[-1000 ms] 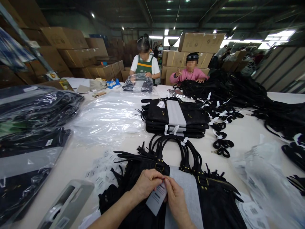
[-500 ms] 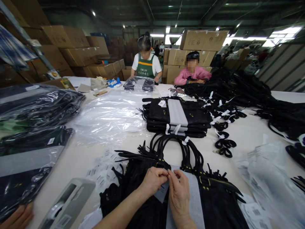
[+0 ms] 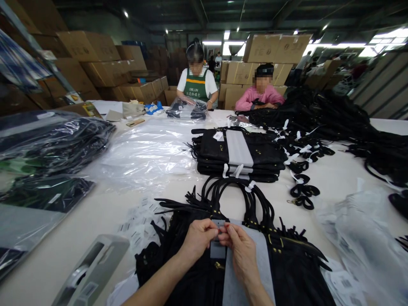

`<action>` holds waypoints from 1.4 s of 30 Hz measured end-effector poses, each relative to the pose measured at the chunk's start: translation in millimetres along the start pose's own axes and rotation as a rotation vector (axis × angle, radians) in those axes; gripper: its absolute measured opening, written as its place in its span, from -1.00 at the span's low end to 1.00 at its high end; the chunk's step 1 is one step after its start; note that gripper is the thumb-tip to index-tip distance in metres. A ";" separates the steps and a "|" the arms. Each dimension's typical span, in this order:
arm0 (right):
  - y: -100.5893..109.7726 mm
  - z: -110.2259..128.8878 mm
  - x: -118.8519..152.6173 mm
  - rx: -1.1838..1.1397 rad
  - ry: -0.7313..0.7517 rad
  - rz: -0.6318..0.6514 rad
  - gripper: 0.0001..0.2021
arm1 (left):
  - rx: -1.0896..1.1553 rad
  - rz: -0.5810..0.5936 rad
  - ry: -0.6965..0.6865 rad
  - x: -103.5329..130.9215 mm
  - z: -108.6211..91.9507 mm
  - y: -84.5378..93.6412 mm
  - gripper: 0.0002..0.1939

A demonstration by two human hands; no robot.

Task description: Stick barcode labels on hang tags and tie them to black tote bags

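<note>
Both of my hands work over a black handbag (image 3: 293,272), which has fringed sides, gold studs and several handles standing up at its top. Fingers of my left hand (image 3: 199,238) are pinched together at a grey hang tag (image 3: 218,251), just below the handles. Close by on the right, my right hand (image 3: 237,244) pinches at the same spot, its fingertips almost meeting the left ones. Whatever is between the fingertips is too small to make out. A pale grey wrapping strip (image 3: 250,263) runs down the bag's middle, under my right hand.
A stack of black bags (image 3: 219,148) sits farther back, with coiled straps (image 3: 302,191) to its right. Clear plastic bags (image 3: 149,148) and wrapped goods (image 3: 51,136) lie left. A tape dispenser (image 3: 95,272) and labels (image 3: 138,225) are nearer. Two people face me across the table.
My hands have shifted slightly, and the hang tag now lies straighter and shows more. Another person's hand at the lower left has left view, and the wrapped bag there has moved left.
</note>
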State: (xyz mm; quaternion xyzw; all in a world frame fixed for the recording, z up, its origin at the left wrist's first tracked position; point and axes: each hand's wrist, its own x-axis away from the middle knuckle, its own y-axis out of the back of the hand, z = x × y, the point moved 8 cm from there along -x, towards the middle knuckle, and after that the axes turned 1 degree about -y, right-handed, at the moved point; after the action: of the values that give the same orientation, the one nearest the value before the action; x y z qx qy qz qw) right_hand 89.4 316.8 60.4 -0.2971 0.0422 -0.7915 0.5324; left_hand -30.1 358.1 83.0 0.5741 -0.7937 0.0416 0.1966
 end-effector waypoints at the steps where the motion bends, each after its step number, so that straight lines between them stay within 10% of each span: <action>1: -1.0 -2.6 -0.7 -0.020 -0.024 0.003 -0.67 | -0.022 -0.002 -0.007 0.6 -0.5 1.0 -0.88; 12: -3.5 -14.0 -2.1 -0.044 -0.077 0.070 -0.73 | -0.401 -0.031 -0.218 8.0 -19.2 -1.1 -0.80; 42: -10.3 -12.9 -3.2 0.251 -0.035 0.197 -0.71 | -0.860 0.100 -0.184 6.9 -6.3 -10.1 -0.75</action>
State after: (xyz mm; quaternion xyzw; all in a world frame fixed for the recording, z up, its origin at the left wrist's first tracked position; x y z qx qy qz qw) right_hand 75.2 320.7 52.4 -0.2363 -0.0375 -0.7293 0.6410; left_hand -20.9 350.3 89.7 0.4024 -0.7798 -0.3344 0.3438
